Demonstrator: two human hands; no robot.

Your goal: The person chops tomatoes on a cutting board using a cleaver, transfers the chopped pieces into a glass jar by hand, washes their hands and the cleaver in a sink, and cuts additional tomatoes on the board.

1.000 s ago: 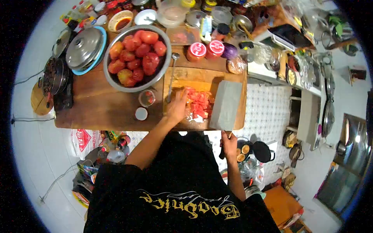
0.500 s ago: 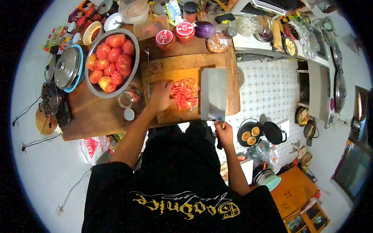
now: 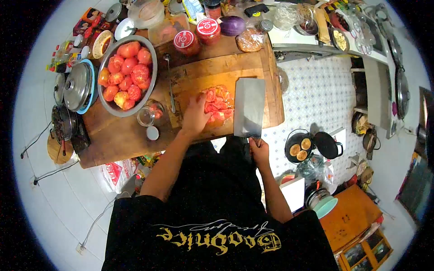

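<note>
On the wooden cutting board (image 3: 226,67) lies a wet pile of chopped tomato (image 3: 219,105). My left hand (image 3: 195,116) cups the pile's left edge, thumb and fingers apart and touching the pieces. My right hand (image 3: 259,151) is closed around the handle of a cleaver (image 3: 249,106). The cleaver's broad blade is beside the pile's right edge, over the board's right part. Left of the board, a large metal bowl (image 3: 154,67) holds several peeled tomatoes (image 3: 128,65). A long-handled spoon (image 3: 170,83) lies between bowl and board.
An open glass jar (image 3: 145,116) and its white lid (image 3: 152,133) are near the table's front edge. Two red-lidded jars (image 3: 185,41), an eggplant (image 3: 232,26) and a bagged brown food (image 3: 250,40) line the back. On the right, a pan (image 3: 298,147) holds round cakes.
The view has shifted slightly. My left hand has pressed rightward against the chopped tomato, and the pile looks more bunched toward the cleaver. My right hand keeps its grip on the cleaver.
</note>
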